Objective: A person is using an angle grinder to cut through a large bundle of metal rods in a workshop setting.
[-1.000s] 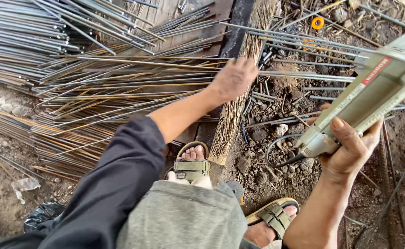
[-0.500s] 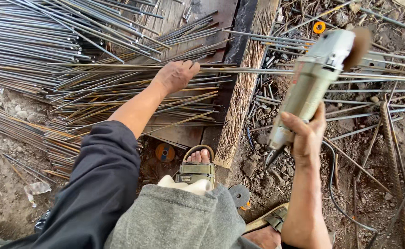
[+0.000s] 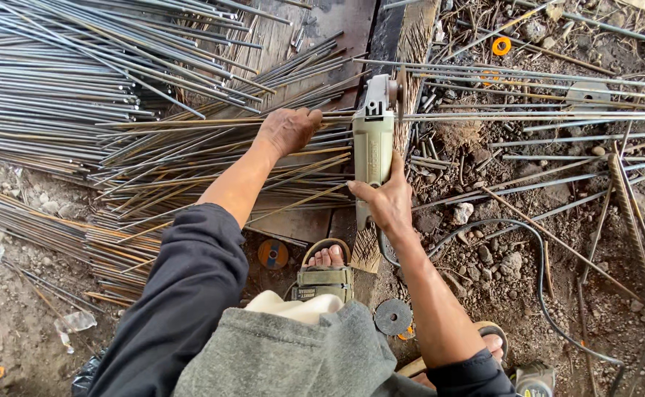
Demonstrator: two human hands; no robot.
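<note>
Angle grinder (image 3: 372, 143): pale green body lying along a dark wooden beam (image 3: 392, 33), its disc end pointing away from the person and set against the thin steel rods (image 3: 528, 116) that cross the beam.
Right hand (image 3: 390, 202): wrapped closed around the rear of the grinder body, thumb up along its side, which seems to keep the tool steady and the disc square to the rods.
Left hand (image 3: 287, 129): palm down, fingers curled over the rods just left of the grinder head, pressing them onto the beam, likely so they do not shift or chatter at the disc.
Rods: a loose bundle lies across the beam, with long ends running right over the rubble; a much larger heap (image 3: 65, 81) is piled to the left, some grey, some rust-coloured.
Cable (image 3: 539, 257): black, looping from the grinder's tail across the dirt on the right, clear of the disc.
Feet: one sandalled foot (image 3: 326, 268) is planted near the beam's close end, close behind the grinder.
Spare discs: worn cutting discs (image 3: 393, 316) lie on the ground by the feet.
</note>
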